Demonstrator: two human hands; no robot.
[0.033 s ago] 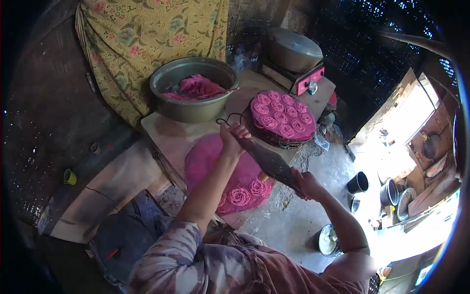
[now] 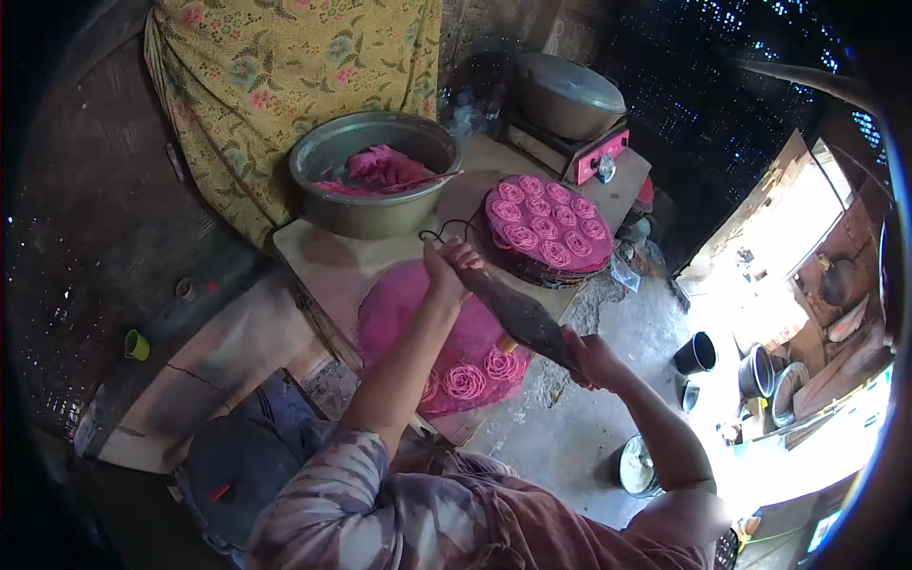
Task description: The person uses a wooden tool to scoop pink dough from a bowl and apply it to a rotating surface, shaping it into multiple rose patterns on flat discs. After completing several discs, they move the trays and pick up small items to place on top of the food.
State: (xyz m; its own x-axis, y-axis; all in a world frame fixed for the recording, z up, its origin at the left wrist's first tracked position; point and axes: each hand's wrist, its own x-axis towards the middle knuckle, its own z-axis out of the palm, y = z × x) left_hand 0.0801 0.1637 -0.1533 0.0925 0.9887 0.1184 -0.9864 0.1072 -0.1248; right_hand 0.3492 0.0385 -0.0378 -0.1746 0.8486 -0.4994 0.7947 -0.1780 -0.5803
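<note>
Dark press (image 2: pixel 521 313): left hand (image 2: pixel 452 263), right hand (image 2: pixel 593 360) clamped opposite ends. Stacked round rack (image 2: pixel 534 272) was rosette-filled; pink mat (image 2: pixel 391 302) showed mostly bare.

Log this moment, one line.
left hand: gripping dark tool, one end | right hand: gripping other end | below: pink sheet bearing rosettes | beyond: basin, pink dough

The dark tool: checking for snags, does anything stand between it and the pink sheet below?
A small yellow piece shows at the edge of the dark tool, over the pink sheet. Nothing else visible intervenes, though the tool and left forearm hide part.
</note>
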